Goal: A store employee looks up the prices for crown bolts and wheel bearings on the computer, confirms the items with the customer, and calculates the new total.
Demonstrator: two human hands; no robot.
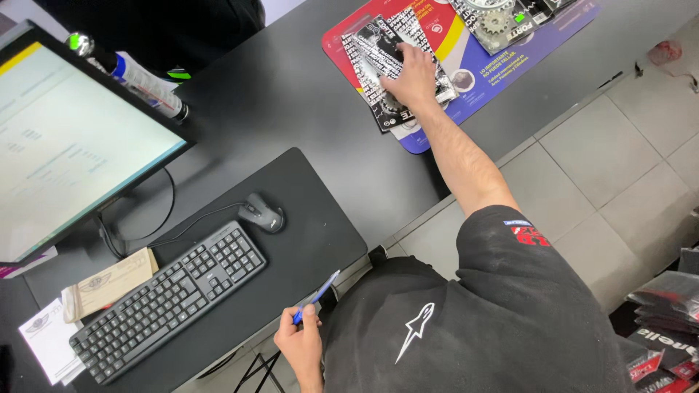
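My right hand (411,78) reaches far across the black counter and rests flat on black-and-white patterned flat packets (368,54), fingers spread over them. The packets lie on a red, yellow and blue mat (480,62). A clear pack with a metal sprocket (495,23) lies further along the mat. My left hand (300,342) stays close to my body at the near edge of the desk, shut on a blue pen (318,295) that points up toward the desk pad.
A black keyboard (171,298) and wired mouse (261,213) sit on a black desk pad (306,211). A lit monitor (65,138) stands at left, with a spray can (138,76) behind it. Paper pads (108,282) lie beside the keyboard. Packaged goods (666,313) are stacked on the tiled floor at right.
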